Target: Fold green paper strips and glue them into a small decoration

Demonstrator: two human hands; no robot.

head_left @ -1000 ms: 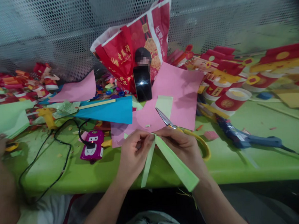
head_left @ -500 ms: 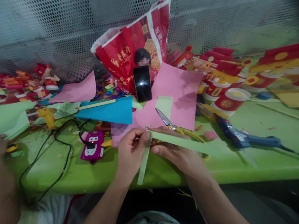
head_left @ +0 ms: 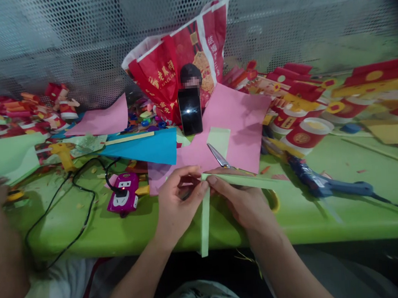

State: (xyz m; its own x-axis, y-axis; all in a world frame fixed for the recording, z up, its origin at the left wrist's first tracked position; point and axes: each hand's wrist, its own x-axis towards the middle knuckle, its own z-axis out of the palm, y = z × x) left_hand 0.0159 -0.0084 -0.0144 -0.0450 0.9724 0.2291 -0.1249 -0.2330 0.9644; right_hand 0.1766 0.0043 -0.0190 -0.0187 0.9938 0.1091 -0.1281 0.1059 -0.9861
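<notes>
Green strip [head_left: 205,225], folded or joined, hung off near edge of pink sheet [head_left: 240,112]; left hand [head_left: 177,199] and right hand [head_left: 245,199] pinched its corner, apparently keeping angle firm. Scissors [head_left: 218,156] lay on sheet, handy.

Open for passing low along the front of the smooth green tabletop [head_left: 313,227], between the bare right hand [head_left: 247,204] and the dark blue glue gun [head_left: 327,185] with its trailing cord, though narrowed at the back by a pale green paper strip [head_left: 255,180] pointing right. Tighter on the left, between the bare left hand [head_left: 176,204] and the purple-and-white plastic power block [head_left: 130,192], then crossed by a looping thin black cable [head_left: 85,226] and bounded by a co-worker's bare forearm [head_left: 5,253]. Blocked straight ahead by silver-bladed, yellow-handled scissors [head_left: 218,156], an upright black phone [head_left: 190,113] and a tall red-and-white shopping bag [head_left: 178,50].
</notes>
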